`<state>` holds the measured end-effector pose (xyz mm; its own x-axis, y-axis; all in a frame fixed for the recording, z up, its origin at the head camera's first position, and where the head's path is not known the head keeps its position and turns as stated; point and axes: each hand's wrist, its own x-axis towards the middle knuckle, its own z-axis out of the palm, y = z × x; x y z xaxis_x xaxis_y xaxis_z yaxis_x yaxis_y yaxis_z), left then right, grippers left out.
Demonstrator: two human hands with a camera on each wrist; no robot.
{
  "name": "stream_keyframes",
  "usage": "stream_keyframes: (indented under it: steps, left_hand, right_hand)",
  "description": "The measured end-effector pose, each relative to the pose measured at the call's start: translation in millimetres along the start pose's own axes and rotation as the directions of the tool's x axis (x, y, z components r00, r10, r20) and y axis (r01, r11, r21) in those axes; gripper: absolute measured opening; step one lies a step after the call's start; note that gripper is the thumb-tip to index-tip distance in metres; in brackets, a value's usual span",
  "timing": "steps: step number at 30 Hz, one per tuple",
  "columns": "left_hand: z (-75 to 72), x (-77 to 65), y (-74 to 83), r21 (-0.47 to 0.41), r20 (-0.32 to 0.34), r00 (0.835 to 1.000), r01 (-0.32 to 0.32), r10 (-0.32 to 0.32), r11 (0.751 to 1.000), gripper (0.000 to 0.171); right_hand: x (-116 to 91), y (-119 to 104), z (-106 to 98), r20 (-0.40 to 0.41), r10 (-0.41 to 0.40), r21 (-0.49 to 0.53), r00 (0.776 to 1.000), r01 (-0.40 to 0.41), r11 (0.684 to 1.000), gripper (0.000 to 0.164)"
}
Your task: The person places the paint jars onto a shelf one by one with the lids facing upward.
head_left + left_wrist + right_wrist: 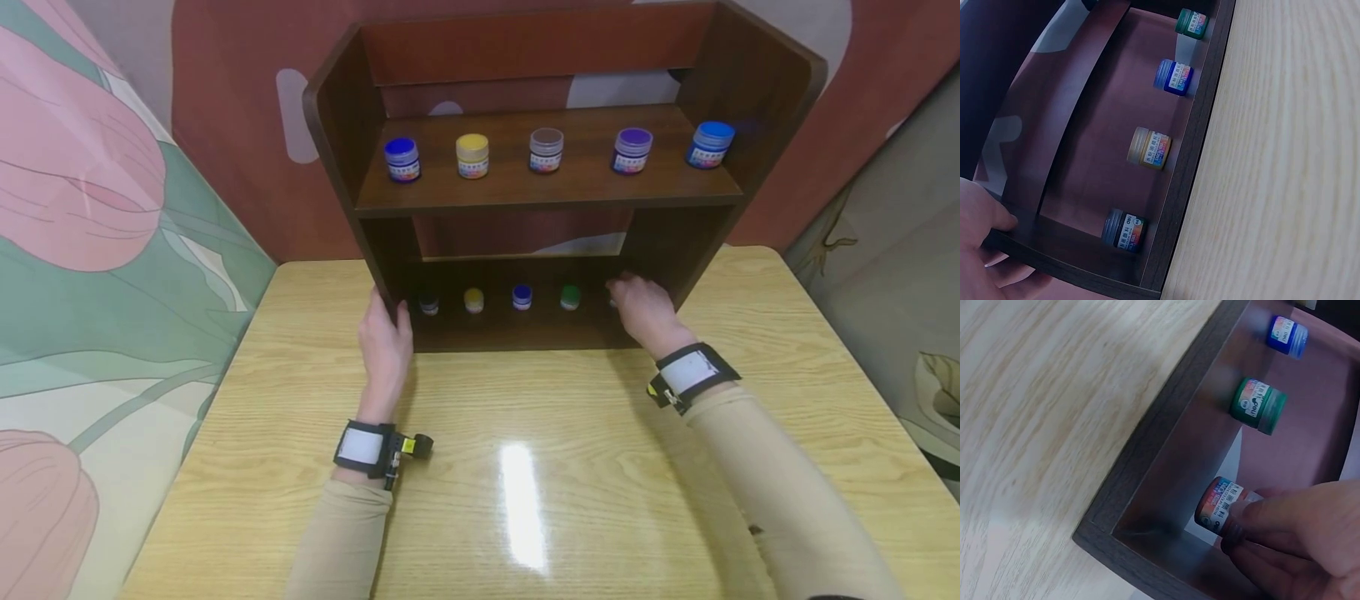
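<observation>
A dark brown two-tier shelf [551, 204] stands on the table. On its lower board, at the right end, my right hand [643, 310] pinches a small reddish-brown paint jar [1219, 506] between thumb and fingers. The jar's lid is mostly hidden by the fingers. Beside it on the same board are a green jar [1258, 405], a blue jar [522, 297], a yellow jar [473, 300] and a dark jar [1124, 230]. My left hand [386, 333] grips the shelf's left side panel [1054, 250], thumb inside and fingers outside.
Along the upper board stand more paint jars: dark blue [403, 160], yellow [472, 157], brown [546, 151], purple [632, 151] and lighter blue [709, 145]. The wood-grain table [450, 517] extends in front. Patterned walls [247, 183] rise behind and to the left.
</observation>
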<state>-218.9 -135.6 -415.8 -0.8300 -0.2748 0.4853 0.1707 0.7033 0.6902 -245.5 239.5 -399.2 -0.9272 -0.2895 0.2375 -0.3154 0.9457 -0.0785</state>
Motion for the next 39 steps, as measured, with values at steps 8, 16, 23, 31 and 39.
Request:
stream_keyframes:
  steps: [8, 16, 23, 31, 39]
  left_hand:
    - [-0.5, -0.1, 0.8, -0.002, 0.002, 1.000, 0.004, -0.004, 1.000, 0.032]
    - [-1.3, 0.3, 2.7, 0.002, 0.005, 1.000, 0.008, -0.008, 1.000, 0.031]
    - [-1.4, 0.1, 3.5, -0.002, 0.006, 1.000, 0.008, -0.008, 1.000, 0.033]
    - [-1.5, -0.3, 3.0, -0.010, 0.007, 1.000, 0.011, -0.011, 1.000, 0.031]
    - [-1.1, -1.3, 1.9, -0.016, -0.003, 1.000, 0.006, -0.006, 1.000, 0.031]
  right_hand:
    - [2, 0, 4, -0.006, 0.019, -0.026, 1.000, -0.020, 0.999, 0.005]
    - [2, -1, 3, 0.005, 0.018, -0.039, 1.000, -0.018, 0.999, 0.006]
    - [2, 1, 6, 0.011, 0.022, -0.076, 1.000, -0.021, 0.997, 0.012]
    - [3, 3, 10, 0.017, 0.013, -0.086, 1.000, -0.011, 0.996, 0.015]
    - [3, 2, 13, 0.020, 0.013, -0.088, 1.000, -0.012, 0.996, 0.016]
